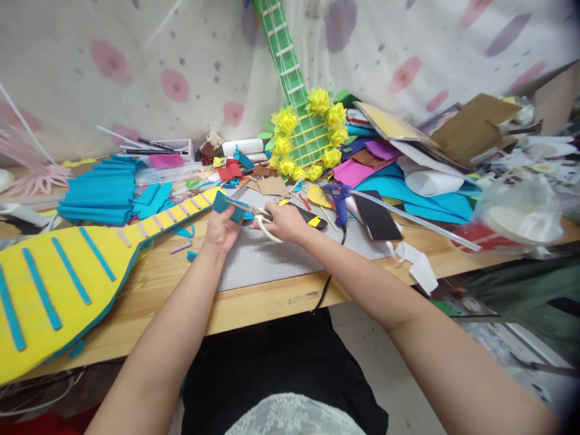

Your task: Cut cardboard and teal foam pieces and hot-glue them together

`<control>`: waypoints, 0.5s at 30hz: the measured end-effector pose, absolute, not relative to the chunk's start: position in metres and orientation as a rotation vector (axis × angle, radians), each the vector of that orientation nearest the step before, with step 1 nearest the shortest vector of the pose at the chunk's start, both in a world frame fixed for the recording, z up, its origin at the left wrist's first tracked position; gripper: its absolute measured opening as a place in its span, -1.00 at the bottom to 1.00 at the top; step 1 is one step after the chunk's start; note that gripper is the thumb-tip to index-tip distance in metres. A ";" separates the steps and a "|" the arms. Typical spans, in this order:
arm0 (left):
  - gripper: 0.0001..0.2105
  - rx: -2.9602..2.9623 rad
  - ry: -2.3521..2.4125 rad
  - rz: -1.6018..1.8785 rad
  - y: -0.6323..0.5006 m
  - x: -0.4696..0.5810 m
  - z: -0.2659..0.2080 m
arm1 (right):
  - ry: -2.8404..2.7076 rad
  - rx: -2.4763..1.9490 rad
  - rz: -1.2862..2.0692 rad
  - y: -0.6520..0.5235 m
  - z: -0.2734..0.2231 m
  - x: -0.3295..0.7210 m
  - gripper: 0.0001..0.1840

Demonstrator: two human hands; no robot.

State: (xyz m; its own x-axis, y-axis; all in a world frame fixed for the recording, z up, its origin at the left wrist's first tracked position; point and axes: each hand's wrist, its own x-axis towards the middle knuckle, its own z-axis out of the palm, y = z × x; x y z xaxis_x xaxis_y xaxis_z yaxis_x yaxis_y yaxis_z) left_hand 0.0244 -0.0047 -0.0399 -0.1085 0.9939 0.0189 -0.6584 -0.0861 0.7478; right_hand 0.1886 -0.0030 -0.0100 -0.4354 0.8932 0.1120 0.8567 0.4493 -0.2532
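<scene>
My left hand (222,229) pinches a small piece of blue felt (237,212) above the grey cutting mat (258,266). In my right hand (283,222) is a pair of scissors with white handles (270,234), its blades pointing left and lying over the blue piece. I cannot make out how far the blades are apart. Left of my hands lies a yellow guitar-shaped piece (54,278) with blue strips on its body, lilac strips along its neck and a blue edge. Beyond my right hand, a dark tool with yellow parts (308,217) is partly hidden.
A green guitar shape with yellow flowers (327,115) leans at the back. To the right are a blue glue gun (338,199) with a long glue stick, a phone (378,216) on a cable and a red-and-white tub (512,211). Stacked blue felt (97,190) lies left.
</scene>
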 end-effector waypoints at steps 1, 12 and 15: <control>-0.85 0.648 0.689 1.574 -0.005 0.024 -0.040 | -2.473 -1.519 0.226 -0.003 -0.010 0.189 -0.37; -0.78 0.695 0.692 1.581 -0.005 0.028 -0.041 | -2.475 -1.492 0.243 0.001 -0.011 0.190 -0.37; -0.74 0.715 0.683 1.574 -0.006 0.032 -0.042 | -2.480 -1.490 0.229 0.000 -0.009 0.189 -0.37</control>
